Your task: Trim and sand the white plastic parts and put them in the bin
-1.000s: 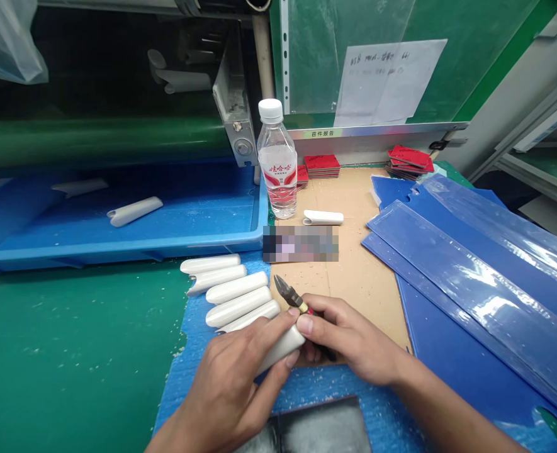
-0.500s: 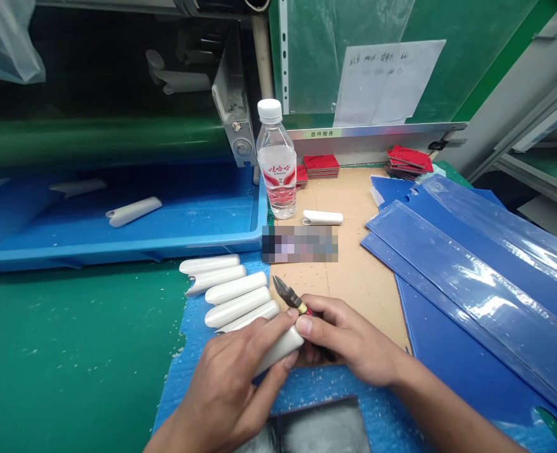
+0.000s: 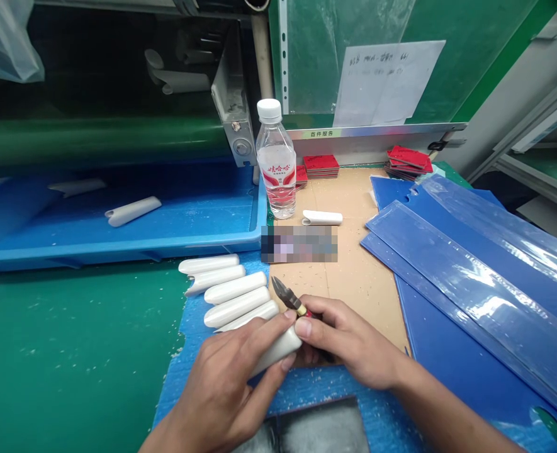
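My left hand [image 3: 231, 384] is closed around a white plastic tube-shaped part [image 3: 278, 350], gripping it between thumb and fingers. My right hand [image 3: 347, 340] is closed on a small pair of cutters [image 3: 287, 296] with a red handle, the jaws pointing up and left; its thumb touches the end of the white part. Just left of the hands, several more white parts [image 3: 233, 296] lie side by side on the blue foam mat [image 3: 191, 352].
A blue tray [image 3: 202, 242] at the left holds loose white parts [image 3: 131, 211]. A water bottle [image 3: 275, 160] stands beyond the hands, with one white part [image 3: 322, 218] on the cardboard sheet [image 3: 358, 264]. Blue plastic sheets [image 3: 471, 264] lie at the right. Red card stacks [image 3: 409, 160] sit at the back.
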`<act>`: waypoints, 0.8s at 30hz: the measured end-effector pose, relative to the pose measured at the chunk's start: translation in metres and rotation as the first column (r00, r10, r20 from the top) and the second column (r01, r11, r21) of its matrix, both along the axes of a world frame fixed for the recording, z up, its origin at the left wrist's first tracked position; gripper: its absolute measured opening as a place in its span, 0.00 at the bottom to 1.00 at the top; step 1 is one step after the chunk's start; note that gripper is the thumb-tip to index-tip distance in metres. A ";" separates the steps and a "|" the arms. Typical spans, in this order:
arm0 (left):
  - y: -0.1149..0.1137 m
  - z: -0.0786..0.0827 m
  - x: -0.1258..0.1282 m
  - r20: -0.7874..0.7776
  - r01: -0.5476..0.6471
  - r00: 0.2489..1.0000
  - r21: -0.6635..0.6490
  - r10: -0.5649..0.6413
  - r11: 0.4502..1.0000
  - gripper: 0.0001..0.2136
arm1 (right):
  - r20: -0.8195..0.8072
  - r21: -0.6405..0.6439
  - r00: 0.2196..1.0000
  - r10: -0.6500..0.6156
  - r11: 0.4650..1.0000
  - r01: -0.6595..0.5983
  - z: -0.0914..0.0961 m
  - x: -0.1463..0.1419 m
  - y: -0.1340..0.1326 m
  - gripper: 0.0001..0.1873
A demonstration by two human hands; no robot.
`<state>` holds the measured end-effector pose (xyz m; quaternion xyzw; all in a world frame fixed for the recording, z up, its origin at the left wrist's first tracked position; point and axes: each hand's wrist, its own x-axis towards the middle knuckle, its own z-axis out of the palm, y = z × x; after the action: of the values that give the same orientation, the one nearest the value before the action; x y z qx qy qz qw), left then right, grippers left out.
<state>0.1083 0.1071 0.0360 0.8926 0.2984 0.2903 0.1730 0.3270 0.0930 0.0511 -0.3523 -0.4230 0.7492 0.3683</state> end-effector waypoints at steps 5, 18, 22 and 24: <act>0.004 0.006 -0.006 0.067 -0.169 0.984 0.040 0.166 0.985 0.23 | 0.121 0.106 0.991 -0.054 0.994 0.041 0.005 0.000 0.002 0.19; 0.011 0.002 -0.009 0.182 -0.304 0.935 -0.037 0.305 0.952 0.20 | 0.505 0.536 0.791 -0.345 0.844 0.025 -0.001 -0.006 -0.003 0.07; 0.012 0.010 -0.006 0.133 -0.260 0.957 -0.009 0.259 0.966 0.15 | 0.497 0.549 0.789 -0.361 0.835 0.036 -0.002 -0.006 -0.003 0.08; 0.012 0.011 -0.005 0.110 -0.238 0.965 -0.002 0.237 0.971 0.15 | 0.492 0.556 0.791 -0.363 0.830 0.035 -0.002 -0.006 -0.003 0.08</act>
<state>0.1028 0.1188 0.0466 0.8342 0.3917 0.3590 0.1478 0.3214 0.0899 0.0495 -0.4941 -0.6592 0.4180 0.3828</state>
